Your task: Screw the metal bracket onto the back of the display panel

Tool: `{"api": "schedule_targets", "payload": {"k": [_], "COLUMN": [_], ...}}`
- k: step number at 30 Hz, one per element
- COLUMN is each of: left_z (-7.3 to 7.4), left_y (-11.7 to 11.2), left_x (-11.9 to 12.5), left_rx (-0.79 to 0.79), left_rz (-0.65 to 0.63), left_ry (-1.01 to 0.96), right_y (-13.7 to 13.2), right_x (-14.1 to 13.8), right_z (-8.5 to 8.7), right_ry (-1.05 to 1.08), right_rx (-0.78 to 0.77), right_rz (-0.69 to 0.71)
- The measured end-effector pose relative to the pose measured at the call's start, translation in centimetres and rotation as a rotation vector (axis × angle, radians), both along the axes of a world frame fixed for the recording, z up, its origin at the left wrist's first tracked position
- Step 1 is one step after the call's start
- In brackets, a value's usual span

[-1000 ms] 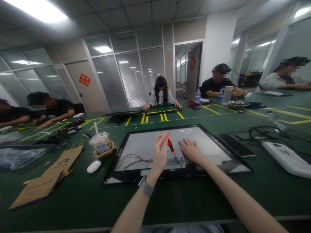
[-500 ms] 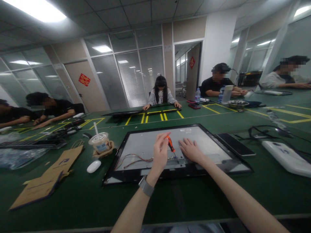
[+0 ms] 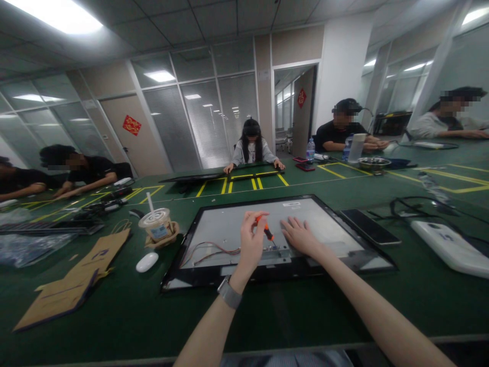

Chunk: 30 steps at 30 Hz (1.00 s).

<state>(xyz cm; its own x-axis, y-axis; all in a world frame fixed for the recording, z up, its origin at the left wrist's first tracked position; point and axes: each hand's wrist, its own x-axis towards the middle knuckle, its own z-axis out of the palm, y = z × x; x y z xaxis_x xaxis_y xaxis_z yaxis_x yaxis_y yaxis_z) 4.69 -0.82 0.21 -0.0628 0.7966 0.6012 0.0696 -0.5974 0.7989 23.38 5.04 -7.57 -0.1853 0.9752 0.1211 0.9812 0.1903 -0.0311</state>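
Observation:
A flat display panel (image 3: 229, 227) with a black frame lies face down on the green table in front of me. My left hand (image 3: 250, 242) is closed around a small orange screwdriver (image 3: 267, 232), its tip down on a metal bracket (image 3: 280, 252) near the panel's lower edge. My right hand (image 3: 300, 236) lies flat with fingers spread on the panel, just right of the screwdriver. Thin coloured wires (image 3: 208, 251) run across the panel's lower left. A watch sits on my left wrist.
A plastic cup with a straw (image 3: 156, 224), a white mouse (image 3: 147, 261) and flattened cardboard (image 3: 72, 283) lie to the left. A black phone (image 3: 370, 227), cables and a white device (image 3: 451, 247) are on the right. Several people sit around the table's far sides.
My left fingers have curled further over the top of the screwdriver handle. The right hand has stayed flat on the panel.

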Motion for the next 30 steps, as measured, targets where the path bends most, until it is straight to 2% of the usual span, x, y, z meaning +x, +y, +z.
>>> {"api": "schedule_targets", "payload": {"k": [6,13,21,30], "left_z": [0.29,0.60,0.23,0.50], "left_y": [0.10,-0.02,0.22,-0.04], "left_x": [-0.17,-0.28,-0.25,-0.34], "left_rx": [-0.091,-0.010,-0.096,-0.011], "left_rz": [-0.164,-0.037,-0.117,-0.020], "left_ry": [-0.105,0.002,-0.091,0.020], "right_y": [-0.04,-0.35,-0.26,-0.07], "right_x": [0.03,-0.19,-0.12,-0.06], "right_z": [0.14,0.53,0.38,0.13], "right_ry": [0.004,-0.018,-0.026,-0.002], "right_rx": [-0.004,-0.015,-0.004,-0.001], "right_rz": [0.005,-0.008,-0.005,0.001]}}
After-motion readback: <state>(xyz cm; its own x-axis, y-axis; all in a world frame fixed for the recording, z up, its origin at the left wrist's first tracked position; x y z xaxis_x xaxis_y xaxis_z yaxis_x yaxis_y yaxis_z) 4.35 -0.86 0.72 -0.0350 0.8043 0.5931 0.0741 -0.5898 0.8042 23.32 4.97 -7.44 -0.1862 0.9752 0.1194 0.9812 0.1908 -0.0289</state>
